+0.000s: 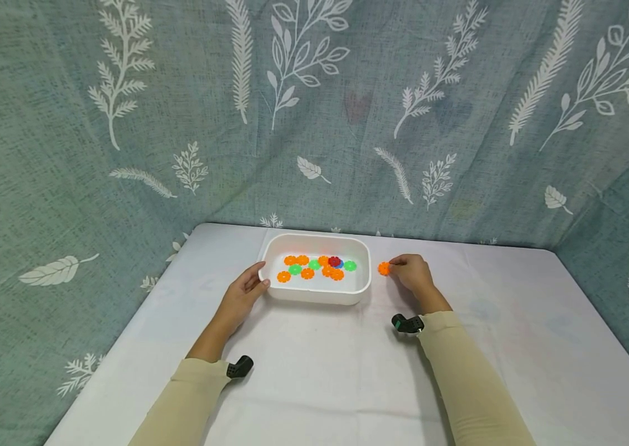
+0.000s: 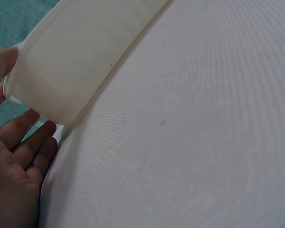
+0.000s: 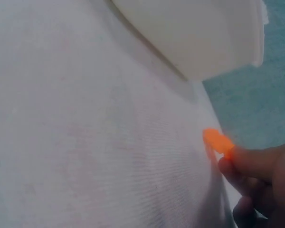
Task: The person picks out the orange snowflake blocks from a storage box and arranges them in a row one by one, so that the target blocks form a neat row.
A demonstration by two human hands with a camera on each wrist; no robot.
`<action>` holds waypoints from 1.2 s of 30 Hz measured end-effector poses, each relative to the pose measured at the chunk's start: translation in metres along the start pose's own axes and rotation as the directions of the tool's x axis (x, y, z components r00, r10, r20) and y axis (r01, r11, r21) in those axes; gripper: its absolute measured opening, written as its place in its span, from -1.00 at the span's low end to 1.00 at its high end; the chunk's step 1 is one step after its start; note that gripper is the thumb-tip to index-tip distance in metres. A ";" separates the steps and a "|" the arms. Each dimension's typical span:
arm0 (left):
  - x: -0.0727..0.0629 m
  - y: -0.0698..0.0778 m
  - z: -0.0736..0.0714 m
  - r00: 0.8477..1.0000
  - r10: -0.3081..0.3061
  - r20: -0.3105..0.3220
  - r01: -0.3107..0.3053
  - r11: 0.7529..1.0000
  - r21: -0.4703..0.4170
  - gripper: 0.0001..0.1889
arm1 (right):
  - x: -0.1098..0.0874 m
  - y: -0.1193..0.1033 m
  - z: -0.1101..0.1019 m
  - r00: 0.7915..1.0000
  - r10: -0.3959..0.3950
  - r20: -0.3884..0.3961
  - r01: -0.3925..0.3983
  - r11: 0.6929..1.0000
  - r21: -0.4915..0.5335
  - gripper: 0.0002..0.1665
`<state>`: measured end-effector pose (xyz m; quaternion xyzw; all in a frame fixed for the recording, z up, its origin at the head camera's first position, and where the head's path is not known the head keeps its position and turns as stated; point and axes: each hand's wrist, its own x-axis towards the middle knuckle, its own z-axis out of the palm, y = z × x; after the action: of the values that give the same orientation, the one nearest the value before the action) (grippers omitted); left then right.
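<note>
A white plastic tub [image 1: 316, 297] stands on the table, holding several small flower-shaped discs in orange, green, blue and red. My left hand [image 1: 240, 298] grips the tub's left end, thumb at the rim and index finger around the corner. In the left wrist view, the other fingers [image 2: 38, 142] of that hand spread below, beside the tub's wall [image 2: 80, 57]. To the right of the tub, my right hand [image 1: 413, 273] pinches an orange flower-shaped disc [image 1: 383, 268] between thumb and index finger. In the right wrist view the disc [image 3: 217, 141] sticks out past the fingertips, close over the cloth.
White cloth [image 1: 314, 378] covers the table. Behind it hangs a grey-green curtain [image 1: 314, 142] with white leaf prints, which continues along both sides. A small black device [image 1: 240, 367] is worn at the left cuff, and another black device [image 1: 407, 323] at the right cuff.
</note>
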<state>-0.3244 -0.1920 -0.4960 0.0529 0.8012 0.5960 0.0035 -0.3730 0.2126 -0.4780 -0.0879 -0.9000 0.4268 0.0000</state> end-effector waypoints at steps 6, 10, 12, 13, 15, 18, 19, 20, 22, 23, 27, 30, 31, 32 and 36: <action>0.001 -0.003 0.000 1.000 0.001 0.000 -0.001 1.000 0.000 -0.42 | -0.001 -0.002 0.001 1.000 0.007 -0.014 -0.007 1.000 -0.028 -0.75; 0.001 -0.005 0.000 1.000 0.006 -0.001 -0.006 1.000 -0.001 -0.42 | -0.001 -0.002 0.000 1.000 0.001 -0.015 -0.002 0.998 -0.055 -0.75; 0.001 -0.005 0.000 1.000 0.007 -0.003 -0.007 1.000 0.001 -0.42 | 0.000 -0.001 0.000 1.000 -0.009 -0.018 0.008 0.997 -0.071 -0.75; 0.001 -0.005 0.000 1.000 0.006 -0.005 -0.006 1.000 0.003 -0.42 | 0.000 -0.001 0.000 1.000 -0.012 -0.021 0.010 0.997 -0.079 -0.75; 0.001 -0.005 0.000 1.000 0.002 -0.010 -0.002 1.000 0.006 -0.42 | 0.001 -0.001 0.000 0.999 -0.015 -0.028 0.012 0.996 -0.094 -0.73; 0.001 -0.004 0.000 1.000 0.006 -0.008 -0.006 1.000 0.008 -0.42 | 0.001 -0.001 0.001 0.999 -0.011 -0.039 0.007 0.994 -0.106 -0.72; 0.001 -0.004 0.000 1.000 0.006 -0.009 -0.006 1.000 0.006 -0.42 | 0.001 -0.002 0.001 0.999 -0.007 -0.040 0.003 0.994 -0.106 -0.72; 0.001 -0.004 0.000 1.000 0.008 -0.007 -0.008 1.000 0.005 -0.41 | 0.001 -0.002 0.001 0.999 -0.005 -0.041 0.000 0.994 -0.106 -0.72; 0.001 -0.003 0.000 1.000 0.012 -0.001 -0.012 1.000 0.004 -0.41 | 0.001 -0.002 0.001 0.999 -0.003 -0.042 -0.002 0.994 -0.106 -0.72; 0.000 -0.003 0.000 1.000 0.013 0.000 -0.013 1.000 0.004 -0.41 | 0.000 -0.002 0.001 0.999 -0.003 -0.042 -0.001 0.994 -0.107 -0.73; 0.000 -0.003 0.000 1.000 0.013 0.006 -0.013 1.000 -0.002 -0.41 | -0.001 -0.003 -0.001 0.999 -0.008 -0.044 0.003 0.995 -0.100 -0.74; 0.001 -0.004 -0.001 1.000 0.017 0.010 -0.017 1.000 -0.006 -0.41 | -0.001 -0.005 -0.003 0.999 -0.007 -0.038 0.004 0.997 -0.073 -0.74; 0.001 -0.004 -0.001 1.000 0.018 0.012 -0.018 1.000 -0.006 -0.41 | -0.001 -0.007 -0.004 0.999 -0.008 -0.033 0.006 0.998 -0.057 -0.74; 0.001 -0.004 -0.001 1.000 0.019 0.012 -0.019 1.000 -0.005 -0.41 | -0.002 -0.009 -0.005 1.000 -0.011 -0.025 0.010 0.999 -0.041 -0.74; 0.002 -0.004 -0.001 1.000 0.014 0.007 -0.014 1.000 -0.004 -0.41 | -0.004 -0.021 -0.009 0.999 -0.049 -0.010 0.049 0.999 -0.004 -0.73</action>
<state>-0.3265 -0.1938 -0.4992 0.0605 0.7996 0.5975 0.0022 -0.3717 0.2062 -0.4555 -0.0682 -0.9027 0.4245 0.0148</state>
